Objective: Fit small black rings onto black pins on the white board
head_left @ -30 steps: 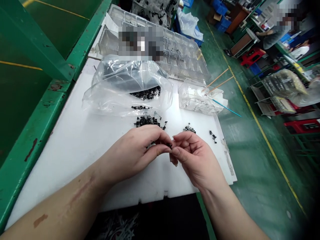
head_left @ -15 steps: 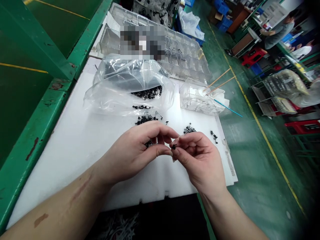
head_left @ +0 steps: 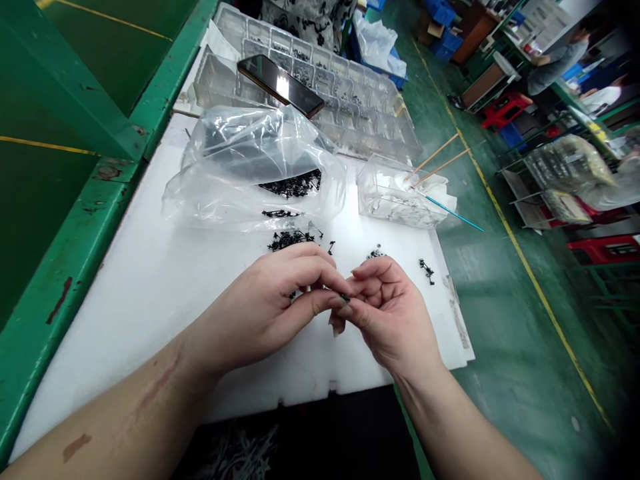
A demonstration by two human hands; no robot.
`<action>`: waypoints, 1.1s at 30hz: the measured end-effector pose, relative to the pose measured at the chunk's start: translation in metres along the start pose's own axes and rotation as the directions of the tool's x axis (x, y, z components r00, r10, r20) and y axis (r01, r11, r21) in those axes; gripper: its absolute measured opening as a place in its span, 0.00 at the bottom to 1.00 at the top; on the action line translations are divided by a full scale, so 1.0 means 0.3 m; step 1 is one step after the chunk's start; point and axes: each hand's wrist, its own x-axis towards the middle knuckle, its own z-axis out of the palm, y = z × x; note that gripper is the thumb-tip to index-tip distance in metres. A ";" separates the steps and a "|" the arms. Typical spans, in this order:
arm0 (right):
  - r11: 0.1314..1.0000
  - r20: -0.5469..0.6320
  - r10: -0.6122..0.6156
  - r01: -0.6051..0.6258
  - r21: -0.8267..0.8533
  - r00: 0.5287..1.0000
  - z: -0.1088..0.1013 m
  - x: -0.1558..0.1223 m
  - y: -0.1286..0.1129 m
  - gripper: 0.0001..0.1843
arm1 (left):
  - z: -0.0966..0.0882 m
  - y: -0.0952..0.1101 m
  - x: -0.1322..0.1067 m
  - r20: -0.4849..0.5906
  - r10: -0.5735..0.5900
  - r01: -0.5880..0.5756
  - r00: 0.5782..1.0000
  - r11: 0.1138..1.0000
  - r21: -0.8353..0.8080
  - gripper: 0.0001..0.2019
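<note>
**Tiny black part (head_left: 345, 298) pinched where both hands meet**

On my head-camera feed, the tiny black part sits at the fingertips of both hands, above the near half of the board. The left hand (head_left: 260, 310) is narrowed to a pinch on it, thumb against fingers. The right hand (head_left: 393, 313) is curled inward, its fingertips at the same spot, though I cannot tell exactly which fingers bear on the part.

Just beyond the hands, a heap of small black branching parts (head_left: 293, 240) lies on the white plastic board (head_left: 125, 287). To the right I see a small cluster of dark rings (head_left: 375, 253) and, farther out, a few more black parts (head_left: 427, 270). A crumpled transparent plastic bag (head_left: 215, 200) rests on the board, with a dark mass of similar pieces (head_left: 293, 183) showing through it.

Right of the bag stands a transparent rectangular box (head_left: 385, 200) holding white material, with two thin wooden sticks (head_left: 435, 157) and a slim blue stick (head_left: 455, 213) angled out over its rim. Farther up, a transparent compartmented tray (head_left: 320, 80) holds dark bits in its cells, and a black smartphone (head_left: 280, 85) lies across its near rim. A green-painted metal bench frame (head_left: 65, 227) runs along the left side, and a yellow line (head_left: 520, 247) marks the green floor.
</note>
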 end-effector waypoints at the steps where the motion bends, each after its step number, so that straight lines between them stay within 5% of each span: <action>1: 1.000 0.002 0.004 -0.004 0.001 1.000 0.001 0.002 -0.001 0.19 | -0.001 0.004 0.001 0.003 -0.003 0.003 1.000 1.000 0.011 0.07; 11: 0.918 0.000 -0.203 0.190 -0.349 0.979 -0.037 -0.016 -0.096 0.19 | 0.014 0.016 -0.010 -0.071 -0.026 0.027 0.997 1.000 0.013 0.05; 27: 0.895 -0.009 -0.137 0.120 -0.429 0.991 -0.001 -0.058 -0.085 0.15 | 0.031 0.024 0.001 -0.056 -0.046 0.048 0.997 0.998 0.040 0.07; 31: 0.835 -0.085 -0.260 0.180 -0.520 0.962 -0.073 -0.045 -0.123 0.14 | 0.029 0.030 0.000 -0.060 -0.048 0.048 0.997 0.999 0.007 0.07; 33: 0.810 -0.213 -0.371 0.203 -0.550 0.904 -0.148 -0.016 -0.153 0.13 | 0.027 0.033 -0.002 -0.059 -0.056 0.056 0.997 0.998 0.003 0.07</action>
